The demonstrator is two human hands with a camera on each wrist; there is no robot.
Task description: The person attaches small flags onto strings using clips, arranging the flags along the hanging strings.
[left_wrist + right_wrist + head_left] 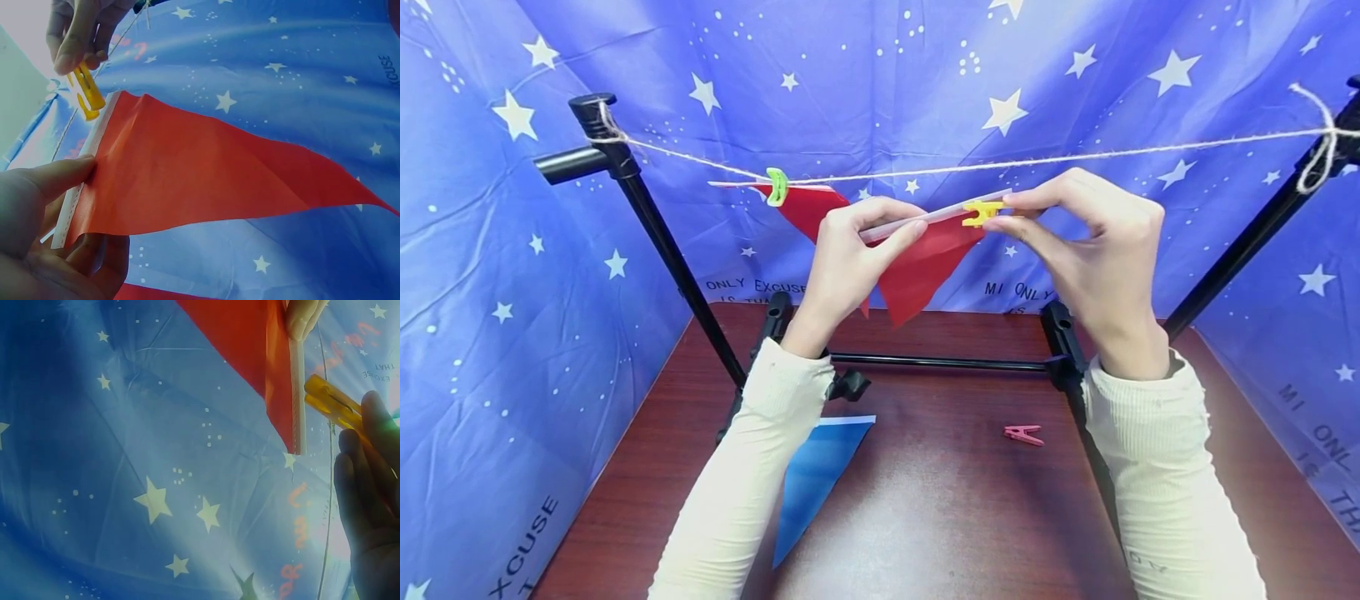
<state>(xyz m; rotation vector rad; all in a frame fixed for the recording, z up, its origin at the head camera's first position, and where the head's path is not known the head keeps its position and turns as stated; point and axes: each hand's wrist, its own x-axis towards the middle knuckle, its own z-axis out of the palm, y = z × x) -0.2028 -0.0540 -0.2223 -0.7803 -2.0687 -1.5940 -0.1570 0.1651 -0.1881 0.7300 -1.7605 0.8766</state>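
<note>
My left hand (850, 262) pinches the white top band of a red triangular pennant (917, 275) between thumb and fingers. In the left wrist view the pennant's red cloth (187, 162) spreads out from that grip. With thumb and fingertips, my right hand (1108, 258) holds a yellow clothespin (981, 213) beside the band's right end. The clothespin (331, 403) shows close to the white edge in the right wrist view. A string (1075, 158) runs just above both hands. To the left, a green clothespin (777, 187) clips another red pennant (811, 215) to the string, partly hidden behind my left hand.
Black posts (658, 242) at left and right carry the string, joined low down by a crossbar (940, 362). On the brown table (940, 508) lie a blue pennant (820, 479), partly under my left sleeve, and a pink clothespin (1024, 434). Star-printed blue cloth (880, 83) surrounds the table.
</note>
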